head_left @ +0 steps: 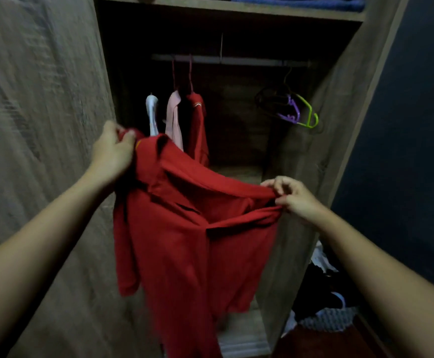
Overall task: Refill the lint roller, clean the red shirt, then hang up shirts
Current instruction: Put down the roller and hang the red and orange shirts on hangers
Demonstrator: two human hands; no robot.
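Red shirt (185, 228) hanging between both hands, left hand (112, 151) gripping one shoulder, right hand (296, 200) pinching the other, facing the open wardrobe (340, 99).

Two bare forearms fill the near corners of my head-camera feed: the left forearm (42, 228) shows at the near left edge, the right forearm (381, 270) at the near right. Both are uncovered from the frame's edge to the wrist. The left hand (112, 151) and right hand (297, 200) are bare as well. Dim light and slight blur keep me from making out finer detail on the fingers (280, 182).
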